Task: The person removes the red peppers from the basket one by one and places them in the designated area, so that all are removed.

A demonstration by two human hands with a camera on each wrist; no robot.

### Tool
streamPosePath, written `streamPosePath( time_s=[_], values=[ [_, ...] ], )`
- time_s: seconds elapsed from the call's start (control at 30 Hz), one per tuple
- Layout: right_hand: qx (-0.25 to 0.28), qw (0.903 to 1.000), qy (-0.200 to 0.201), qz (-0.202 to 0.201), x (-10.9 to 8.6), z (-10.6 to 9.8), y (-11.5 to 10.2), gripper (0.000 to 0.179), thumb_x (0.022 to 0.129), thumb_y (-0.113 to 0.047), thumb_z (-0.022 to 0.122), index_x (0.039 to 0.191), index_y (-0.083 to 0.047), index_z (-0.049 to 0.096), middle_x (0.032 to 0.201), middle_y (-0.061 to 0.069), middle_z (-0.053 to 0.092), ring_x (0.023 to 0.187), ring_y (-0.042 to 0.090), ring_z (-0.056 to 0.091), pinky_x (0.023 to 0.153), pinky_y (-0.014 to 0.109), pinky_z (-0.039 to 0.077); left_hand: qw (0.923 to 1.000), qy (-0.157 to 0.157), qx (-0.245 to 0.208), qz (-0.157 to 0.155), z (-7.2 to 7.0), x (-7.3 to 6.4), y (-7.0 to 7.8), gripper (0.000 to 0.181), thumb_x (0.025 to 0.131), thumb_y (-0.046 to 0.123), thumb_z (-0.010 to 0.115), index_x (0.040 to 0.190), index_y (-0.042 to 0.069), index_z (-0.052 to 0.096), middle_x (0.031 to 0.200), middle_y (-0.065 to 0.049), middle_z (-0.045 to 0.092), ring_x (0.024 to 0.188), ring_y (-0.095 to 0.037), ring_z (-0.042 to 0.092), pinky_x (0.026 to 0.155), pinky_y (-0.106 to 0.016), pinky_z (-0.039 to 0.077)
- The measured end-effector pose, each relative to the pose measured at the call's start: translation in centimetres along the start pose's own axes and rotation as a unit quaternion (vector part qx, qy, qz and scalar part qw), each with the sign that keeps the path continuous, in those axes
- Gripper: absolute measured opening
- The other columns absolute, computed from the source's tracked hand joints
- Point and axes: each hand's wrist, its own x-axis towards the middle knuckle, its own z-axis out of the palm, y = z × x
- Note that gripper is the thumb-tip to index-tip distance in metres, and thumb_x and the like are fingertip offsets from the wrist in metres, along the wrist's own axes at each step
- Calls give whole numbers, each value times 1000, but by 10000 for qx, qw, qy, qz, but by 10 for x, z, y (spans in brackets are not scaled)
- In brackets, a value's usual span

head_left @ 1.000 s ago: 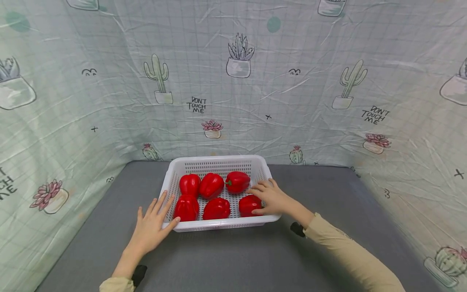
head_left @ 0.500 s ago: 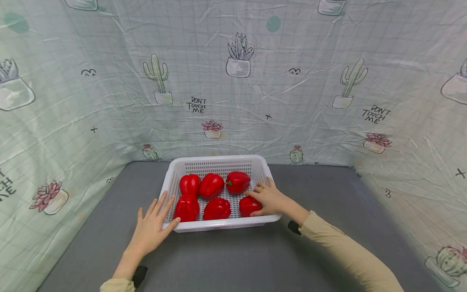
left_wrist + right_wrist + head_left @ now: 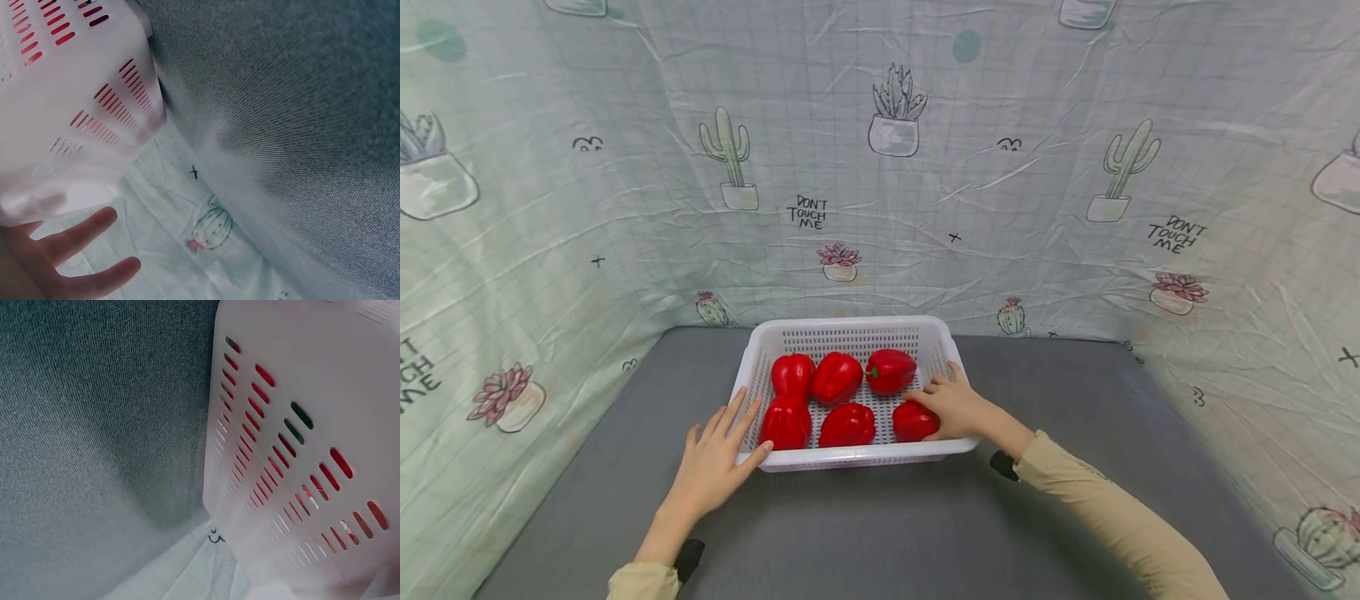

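One pepper [image 3: 912,423] (red) lies partly under the right grip [image 3: 958,410].

wrinkled pale-green sheeting [image 3: 917,192] on three sides, printed potted cacti [image 3: 728,158], grey tabletop [image 3: 1060,400], probably fabric-covered, soft even light

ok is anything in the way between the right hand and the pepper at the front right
Nothing visible. In the head view, the right hand lies over the basket's right rim and seems to be gripping the pepper, with nothing between them.
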Motion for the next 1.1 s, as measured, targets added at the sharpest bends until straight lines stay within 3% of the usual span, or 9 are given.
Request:
streamPosePath(
  time_s=[0.3,0.7,0.9,1.1],
  values=[
    [46,9998,167,91,-1,-6,-1,78,62,-47,74,128,-18,43,124,1,54,118,23,42,103,59,15,9999,49,142,38,0,1,1,70,78,45,59,137,16,35,143,-16,30,117,-40,41,86,-69,30],
    [459,9970,622,-41,-9,-18,-1,74,59,-35,79,123,-18,43,118,4,48,111,19,44,98,60,24,9995,14,298,-95,0,0,3,72,77,47,58,138,17,34,145,-16,26,111,-40,43,85,-65,33],
    [638,9924,1041,-164,-16,-28,0,76,56,-32,80,123,-19,45,113,3,48,106,18,45,90,51,32,9994,77,316,-122,0,-2,3,74,77,48,57,139,14,32,145,-18,25,111,-40,44,86,-62,33],
    [580,9920,1112,-147,-22,-34,1,77,59,-34,77,126,-22,42,118,3,46,108,17,43,88,46,33,9992,173,328,-116,1,-2,2,79,76,49,58,138,8,31,143,-18,29,110,-39,45,86,-61,33]
  ],
)
